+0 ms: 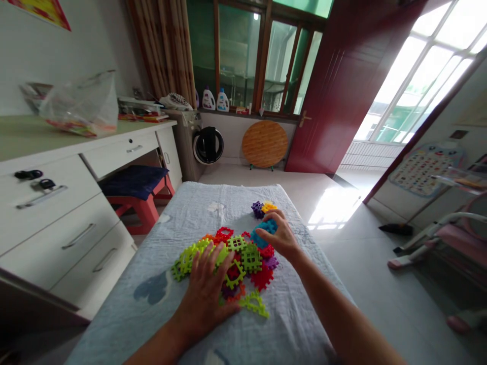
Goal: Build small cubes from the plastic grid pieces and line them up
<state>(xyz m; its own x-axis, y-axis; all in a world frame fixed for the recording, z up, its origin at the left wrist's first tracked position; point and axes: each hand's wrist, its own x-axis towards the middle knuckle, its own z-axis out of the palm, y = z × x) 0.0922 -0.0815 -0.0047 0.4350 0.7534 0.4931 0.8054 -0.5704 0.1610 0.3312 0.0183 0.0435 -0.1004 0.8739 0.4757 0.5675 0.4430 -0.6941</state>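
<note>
A pile of interlocking plastic building pieces in lime green, red, orange and purple lies on the cloth-covered table (pixel 167 324). My left hand (pixel 203 289) is open, fingers spread over the left part of the pile, touching the lime-green pieces (pixel 190 256). Thumb and fingers of my right hand (pixel 282 235) are closed round a blue building piece (pixel 262 234) at the pile's right edge. Just beyond that hand sit a dark purple piece (pixel 257 209) and a yellow piece (pixel 269 206). A lime-green triangular piece (pixel 255 304) lies at the pile's near side.
A white desk with drawers (pixel 79 235) stands to the left, with a stool (pixel 135 185) beneath it. Farther back are a washing machine (pixel 194 144), a round wooden tabletop (pixel 265 144) and a red door (pixel 335 91). A pink chair (pixel 460 238) is at the right.
</note>
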